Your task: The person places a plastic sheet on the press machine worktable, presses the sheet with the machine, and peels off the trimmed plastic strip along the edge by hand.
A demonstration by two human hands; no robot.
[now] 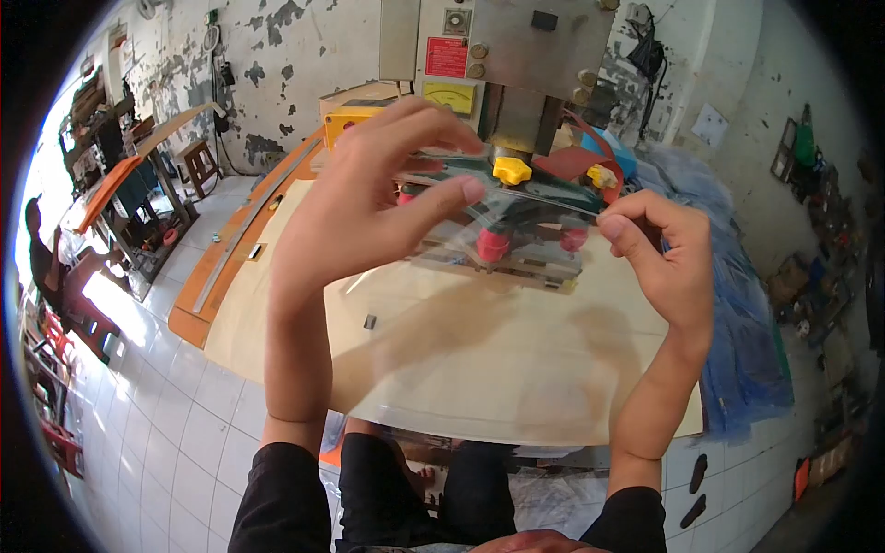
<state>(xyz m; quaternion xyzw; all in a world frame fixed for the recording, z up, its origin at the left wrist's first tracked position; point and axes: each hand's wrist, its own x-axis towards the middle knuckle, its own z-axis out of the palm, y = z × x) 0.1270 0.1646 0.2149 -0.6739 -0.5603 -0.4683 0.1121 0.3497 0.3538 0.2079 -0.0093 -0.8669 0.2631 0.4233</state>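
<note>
My right hand [668, 258] is closed in a pinch on the edge of a clear plastic sheet [544, 350]. The sheet is hard to see; it hangs over the pale tabletop [415, 378] toward my body. My left hand [369, 198] is raised to the left, its thumb and fingers apart with nothing visible between them. Behind the sheet, between my hands, stands a press machine's lower part with a yellow knob [512, 170] and red round parts [492, 244]. A small dark block [370, 322] lies on the tabletop near my left forearm.
The machine's grey body [544, 46] rises at the back, with a yellow gauge [449, 97] beside it. A metal ruler strip [249, 235] lies along the orange-brown left table edge. Blue-tinted plastic sheets [737, 304] are piled on the right. A wooden stool [196, 166] stands farther left.
</note>
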